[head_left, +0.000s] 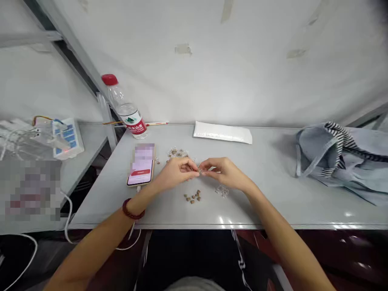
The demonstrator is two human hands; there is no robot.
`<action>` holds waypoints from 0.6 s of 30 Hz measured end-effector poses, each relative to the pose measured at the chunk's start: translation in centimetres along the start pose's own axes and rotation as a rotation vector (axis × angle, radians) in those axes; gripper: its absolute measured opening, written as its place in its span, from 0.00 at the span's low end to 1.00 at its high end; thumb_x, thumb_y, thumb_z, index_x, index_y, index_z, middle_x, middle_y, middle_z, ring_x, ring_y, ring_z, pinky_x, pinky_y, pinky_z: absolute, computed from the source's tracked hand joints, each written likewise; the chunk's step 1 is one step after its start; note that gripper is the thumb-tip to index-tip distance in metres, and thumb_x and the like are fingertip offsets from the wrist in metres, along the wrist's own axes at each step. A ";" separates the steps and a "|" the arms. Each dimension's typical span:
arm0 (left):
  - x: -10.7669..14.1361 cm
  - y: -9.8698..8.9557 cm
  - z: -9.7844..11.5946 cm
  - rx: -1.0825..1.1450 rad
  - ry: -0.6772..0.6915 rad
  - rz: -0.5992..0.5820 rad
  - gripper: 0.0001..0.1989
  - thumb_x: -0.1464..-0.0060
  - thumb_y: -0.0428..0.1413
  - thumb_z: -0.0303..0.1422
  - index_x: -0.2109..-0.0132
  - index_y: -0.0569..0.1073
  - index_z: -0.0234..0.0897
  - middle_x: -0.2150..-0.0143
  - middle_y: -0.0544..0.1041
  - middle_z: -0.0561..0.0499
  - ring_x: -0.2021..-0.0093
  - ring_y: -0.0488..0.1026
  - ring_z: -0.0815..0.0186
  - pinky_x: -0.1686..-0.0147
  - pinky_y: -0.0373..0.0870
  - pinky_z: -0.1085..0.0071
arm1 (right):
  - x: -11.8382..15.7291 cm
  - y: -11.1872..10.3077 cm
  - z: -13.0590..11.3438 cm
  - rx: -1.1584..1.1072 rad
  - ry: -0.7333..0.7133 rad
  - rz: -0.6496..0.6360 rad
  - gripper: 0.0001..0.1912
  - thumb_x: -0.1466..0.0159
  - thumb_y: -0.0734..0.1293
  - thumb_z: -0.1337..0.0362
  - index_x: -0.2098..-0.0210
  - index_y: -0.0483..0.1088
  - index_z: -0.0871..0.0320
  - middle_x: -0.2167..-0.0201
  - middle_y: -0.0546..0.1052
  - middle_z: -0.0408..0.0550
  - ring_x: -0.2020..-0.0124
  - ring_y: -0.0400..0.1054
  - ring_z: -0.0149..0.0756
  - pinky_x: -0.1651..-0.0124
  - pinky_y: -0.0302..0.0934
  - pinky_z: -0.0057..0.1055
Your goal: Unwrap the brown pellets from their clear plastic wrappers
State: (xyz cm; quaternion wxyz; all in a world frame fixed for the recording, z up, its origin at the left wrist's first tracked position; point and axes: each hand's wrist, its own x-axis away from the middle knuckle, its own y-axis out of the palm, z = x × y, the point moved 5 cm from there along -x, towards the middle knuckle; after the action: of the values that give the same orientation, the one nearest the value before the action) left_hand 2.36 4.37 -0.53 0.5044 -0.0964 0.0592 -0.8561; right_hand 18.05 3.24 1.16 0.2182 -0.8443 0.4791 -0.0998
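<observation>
tiny, partly hidden clear piece (200,171) between left hand (176,173) and right hand (223,173)

Bare left forearm (103,236) with a dark red, beaded-looking bracelet (133,209); right of the bracelet, black trousers (194,254) with white side stripes.

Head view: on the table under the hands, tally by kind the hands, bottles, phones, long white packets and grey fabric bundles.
Hands: 2, left hand and right hand
Bottle: 1
Phone: 1
Long white packet: 1
Grey fabric bundle: 1
Total: 6
</observation>
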 end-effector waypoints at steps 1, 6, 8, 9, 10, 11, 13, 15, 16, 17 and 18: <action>-0.1 0.1 -0.1 0.009 -0.011 -0.001 0.07 0.54 0.63 0.31 0.68 0.73 0.32 0.73 0.74 0.52 0.77 0.69 0.73 0.77 0.66 0.76 | 0.0 -0.1 0.2 -0.016 0.004 0.003 0.08 0.39 0.65 0.66 0.61 0.75 0.57 0.62 0.78 0.47 0.61 0.71 0.36 0.58 0.64 0.34; -0.2 0.5 -0.1 0.030 -0.012 -0.039 0.10 0.55 0.64 0.32 0.68 0.72 0.33 0.73 0.74 0.52 0.75 0.70 0.71 0.75 0.67 0.75 | 0.0 0.3 0.8 -0.192 0.026 -0.030 0.09 0.37 0.64 0.64 0.62 0.74 0.59 0.68 0.77 0.46 0.68 0.70 0.32 0.60 0.65 0.34; 0.0 0.6 0.1 0.004 0.033 -0.056 0.11 0.56 0.65 0.33 0.68 0.71 0.34 0.73 0.74 0.53 0.73 0.71 0.71 0.72 0.69 0.74 | -0.1 0.7 0.9 -0.268 0.039 -0.042 0.09 0.36 0.62 0.63 0.64 0.73 0.59 0.71 0.75 0.45 0.71 0.69 0.31 0.62 0.66 0.33; 0.1 0.7 0.3 -0.025 0.066 -0.057 0.11 0.56 0.65 0.32 0.67 0.71 0.34 0.73 0.74 0.54 0.72 0.71 0.70 0.71 0.70 0.73 | -0.1 0.8 0.9 -0.294 0.044 -0.040 0.09 0.35 0.61 0.63 0.64 0.72 0.60 0.72 0.75 0.45 0.71 0.69 0.30 0.63 0.65 0.33; 0.2 0.7 0.5 -0.062 0.101 -0.054 0.12 0.56 0.65 0.32 0.65 0.71 0.34 0.73 0.73 0.54 0.72 0.71 0.70 0.70 0.70 0.73 | -0.2 1.0 1.0 -0.319 0.048 -0.037 0.09 0.35 0.61 0.63 0.64 0.71 0.59 0.73 0.74 0.44 0.72 0.69 0.30 0.64 0.65 0.32; 0.3 0.8 0.7 -0.103 0.141 -0.050 0.12 0.56 0.65 0.31 0.63 0.72 0.34 0.73 0.73 0.54 0.72 0.71 0.70 0.70 0.70 0.73 | -0.2 1.2 1.0 -0.345 0.050 -0.037 0.08 0.34 0.61 0.63 0.63 0.70 0.59 0.73 0.74 0.44 0.73 0.68 0.29 0.65 0.65 0.32; 0.4 0.9 1.2 -0.180 0.235 -0.040 0.15 0.55 0.64 0.29 0.58 0.73 0.33 0.73 0.73 0.55 0.73 0.71 0.70 0.70 0.69 0.73 | -0.4 1.5 1.1 -0.402 0.054 -0.043 0.07 0.34 0.62 0.63 0.58 0.67 0.58 0.73 0.74 0.43 0.74 0.68 0.29 0.67 0.65 0.31; 0.6 1.1 1.8 -0.268 0.343 -0.031 0.14 0.53 0.63 0.28 0.57 0.74 0.34 0.73 0.75 0.54 0.73 0.70 0.70 0.70 0.69 0.73 | -0.4 1.7 1.1 -0.445 0.069 -0.041 0.10 0.35 0.63 0.62 0.54 0.65 0.57 0.74 0.73 0.42 0.76 0.68 0.29 0.69 0.66 0.30; 0.7 1.2 2.1 -0.316 0.396 -0.029 0.12 0.52 0.63 0.29 0.58 0.75 0.34 0.72 0.75 0.53 0.72 0.70 0.70 0.70 0.69 0.73 | -0.5 1.7 1.1 -0.455 0.086 -0.033 0.11 0.35 0.63 0.62 0.54 0.64 0.57 0.75 0.73 0.41 0.77 0.68 0.29 0.71 0.66 0.30; 0.8 1.4 2.4 -0.364 0.442 -0.026 0.09 0.51 0.62 0.29 0.60 0.76 0.34 0.71 0.76 0.51 0.71 0.70 0.70 0.69 0.69 0.73 | -0.5 1.8 1.2 -0.457 0.104 -0.022 0.12 0.36 0.64 0.61 0.54 0.64 0.57 0.76 0.73 0.40 0.78 0.68 0.29 0.72 0.66 0.30; 0.9 1.5 2.6 -0.411 0.479 -0.023 0.07 0.50 0.62 0.30 0.62 0.76 0.34 0.70 0.76 0.50 0.70 0.70 0.69 0.69 0.69 0.72 | -0.5 1.8 1.2 -0.456 0.123 -0.012 0.12 0.37 0.65 0.61 0.55 0.64 0.57 0.77 0.72 0.40 0.79 0.68 0.29 0.73 0.66 0.30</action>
State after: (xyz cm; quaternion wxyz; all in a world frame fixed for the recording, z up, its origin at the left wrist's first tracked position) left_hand 3.76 2.86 1.77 0.4365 0.0076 0.3469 -0.8301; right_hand 16.87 3.20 -0.68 -0.0084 -0.8669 0.4966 -0.0414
